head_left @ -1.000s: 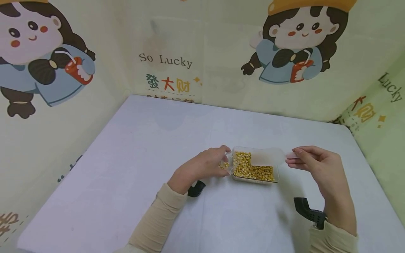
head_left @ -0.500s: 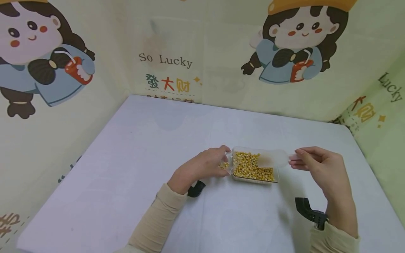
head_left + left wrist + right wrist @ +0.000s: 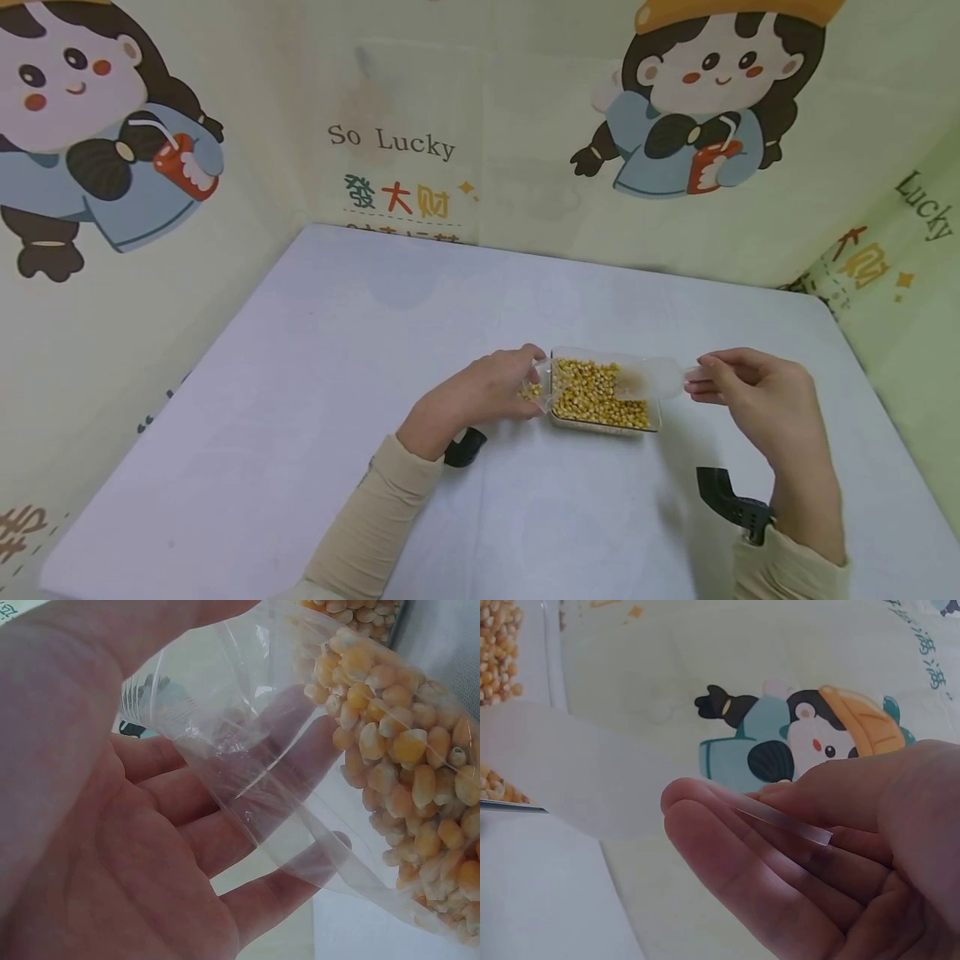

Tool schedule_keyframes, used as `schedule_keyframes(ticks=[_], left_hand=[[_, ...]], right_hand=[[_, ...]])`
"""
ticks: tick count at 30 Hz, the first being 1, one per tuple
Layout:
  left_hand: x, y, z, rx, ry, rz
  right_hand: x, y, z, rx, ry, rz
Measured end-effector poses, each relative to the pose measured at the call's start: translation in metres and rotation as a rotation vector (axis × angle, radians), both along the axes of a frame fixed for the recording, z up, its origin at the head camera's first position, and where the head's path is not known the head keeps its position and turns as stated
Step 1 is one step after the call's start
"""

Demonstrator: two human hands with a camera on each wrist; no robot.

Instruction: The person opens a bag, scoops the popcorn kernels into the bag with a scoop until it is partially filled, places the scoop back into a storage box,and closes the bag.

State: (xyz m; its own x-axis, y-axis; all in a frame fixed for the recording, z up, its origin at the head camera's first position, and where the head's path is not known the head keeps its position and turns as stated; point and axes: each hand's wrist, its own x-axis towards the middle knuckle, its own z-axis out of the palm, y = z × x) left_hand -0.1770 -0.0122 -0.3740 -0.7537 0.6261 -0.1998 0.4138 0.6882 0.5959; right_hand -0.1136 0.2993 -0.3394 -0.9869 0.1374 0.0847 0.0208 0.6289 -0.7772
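Note:
A clear rectangular box (image 3: 603, 430) full of yellow corn kernels (image 3: 588, 396) stands on the table. At its left end my left hand (image 3: 480, 387) holds a clear plastic bag (image 3: 255, 772) by the mouth. Thumb and fingers surround the bag's film, and corn kernels (image 3: 420, 765) fill its far part in the left wrist view. My right hand (image 3: 768, 400), right of the box, pinches the narrow handle of a translucent plastic scraper (image 3: 648, 377) between thumb and fingers. The scraper's broad blade (image 3: 592, 772) reaches over the box's right side and hides some kernels beneath.
A white table (image 3: 300, 417) carries the box. Cartoon-printed cloth (image 3: 525, 167) hangs behind and at both sides. Black curved wrist mounts (image 3: 735, 504) show at both wrists, beyond beige sleeves (image 3: 375, 517).
The right hand has drawn the scraper slightly to the right and a little toward the body, so more kernels show on the box's left and middle. The left hand and bag have stayed in place.

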Motion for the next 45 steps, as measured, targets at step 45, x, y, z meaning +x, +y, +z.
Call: schedule_keyframes(ticks=[45], left_hand=[[0.0,0.0,0.0,0.007,0.0,-0.001]], right_hand=[[-0.023,0.003,-0.04,-0.382,-0.161,0.217]])
